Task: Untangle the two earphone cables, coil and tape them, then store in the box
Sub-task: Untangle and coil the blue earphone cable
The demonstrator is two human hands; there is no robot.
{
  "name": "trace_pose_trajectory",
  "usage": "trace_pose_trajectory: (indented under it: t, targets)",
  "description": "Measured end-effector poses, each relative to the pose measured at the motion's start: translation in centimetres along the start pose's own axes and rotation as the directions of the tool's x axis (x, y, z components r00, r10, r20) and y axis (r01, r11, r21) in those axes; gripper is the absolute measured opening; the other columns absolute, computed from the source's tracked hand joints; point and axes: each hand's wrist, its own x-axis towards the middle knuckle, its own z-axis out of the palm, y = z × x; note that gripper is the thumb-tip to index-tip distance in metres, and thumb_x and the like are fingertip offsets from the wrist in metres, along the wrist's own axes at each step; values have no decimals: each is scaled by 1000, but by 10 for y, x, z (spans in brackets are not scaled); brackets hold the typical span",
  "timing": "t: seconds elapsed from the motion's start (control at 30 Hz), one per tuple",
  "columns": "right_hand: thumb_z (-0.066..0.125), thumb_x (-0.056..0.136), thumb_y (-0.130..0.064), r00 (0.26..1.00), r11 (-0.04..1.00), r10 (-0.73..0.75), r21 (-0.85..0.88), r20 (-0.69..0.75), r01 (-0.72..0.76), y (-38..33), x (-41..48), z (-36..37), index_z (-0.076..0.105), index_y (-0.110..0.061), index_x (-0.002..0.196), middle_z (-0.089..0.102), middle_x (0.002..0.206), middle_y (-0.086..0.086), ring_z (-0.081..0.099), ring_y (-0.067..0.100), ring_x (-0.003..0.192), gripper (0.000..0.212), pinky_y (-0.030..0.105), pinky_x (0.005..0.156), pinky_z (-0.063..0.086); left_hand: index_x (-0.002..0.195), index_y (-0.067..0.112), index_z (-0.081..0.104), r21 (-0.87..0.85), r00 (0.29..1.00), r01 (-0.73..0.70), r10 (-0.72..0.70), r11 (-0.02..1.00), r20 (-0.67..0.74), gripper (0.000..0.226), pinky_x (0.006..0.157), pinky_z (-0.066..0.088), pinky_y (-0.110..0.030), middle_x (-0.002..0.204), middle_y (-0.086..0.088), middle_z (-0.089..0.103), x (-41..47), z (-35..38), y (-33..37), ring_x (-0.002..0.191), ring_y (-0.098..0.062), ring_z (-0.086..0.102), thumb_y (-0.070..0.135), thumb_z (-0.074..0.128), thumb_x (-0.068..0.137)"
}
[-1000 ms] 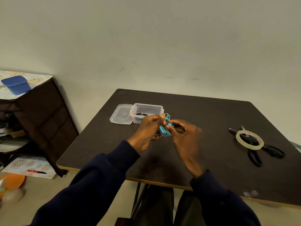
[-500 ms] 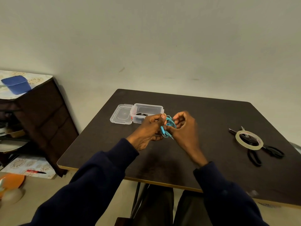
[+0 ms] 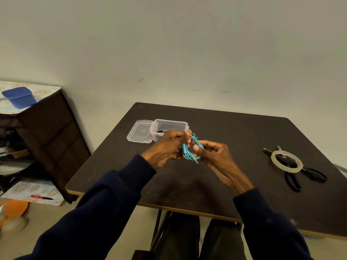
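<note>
your left hand and right hand meet above the table, fingers curled, both pinching the coiled blue earphone cable between them; its plug hangs below. the open box sits just beyond your left hand, its lid alongside.

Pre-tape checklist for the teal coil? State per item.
1. teal cable coiled: ok, loops bunched, plug sticks out below.
2. coil held: ok, left hand and right hand both pinch it.
3. a hand free for taping: not ok.
4. tape roll reachable: probably ok, on the table at the right, lying on the scissors.
5. loose end of the tape found: cannot tell.
6. box open: ok, lid beside it; something dark inside.
</note>
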Motion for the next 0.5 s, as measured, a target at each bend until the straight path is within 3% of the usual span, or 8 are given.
trace_pose_trajectory:
  t: [0.1, 0.23, 0.37, 0.5]
  targets:
    - [68, 81, -8, 998, 990, 54, 126, 22, -56, 1, -4, -8, 69, 2, 112, 73, 109, 19, 72, 24, 96, 32, 29, 78, 61, 117, -1, 66, -11, 1000, 13, -13, 1000, 3, 54, 85, 59, -39, 110, -16, 73, 0, -5, 0, 100, -30, 72, 47, 51, 98]
    - [66, 80, -3, 995, 969, 91, 234, -40, -80, 5, -7, -10, 68, 5, 112, 72, 111, 21, 73, 24, 93, 33, 27, 76, 62, 118, -10, 60, -47, 1000, -10, 11, 999, 5, 59, 88, 58, -40, 111, -26, 68, -1, -6, 2, 94, -24, 71, 46, 51, 99]
    - [66, 80, -5, 988, 948, 106, 311, -113, -66, 7, -12, -8, 68, 4, 108, 74, 104, 19, 73, 23, 85, 29, 26, 70, 62, 88, 7, 66, -141, 1000, -20, 19, 990, -4, 38, 99, 53, -52, 98, -20, 67, -5, -6, 4, 97, -30, 69, 42, 54, 99]
    - [62, 88, 0, 981, 938, 104, 345, -166, -41, 15, -16, -4, 68, 4, 108, 75, 98, 19, 74, 23, 82, 21, 27, 67, 62, 83, 10, 67, -210, 998, -66, 60, 976, -33, 33, 95, 56, -47, 119, -34, 63, -6, -1, 3, 103, -34, 68, 36, 55, 99]
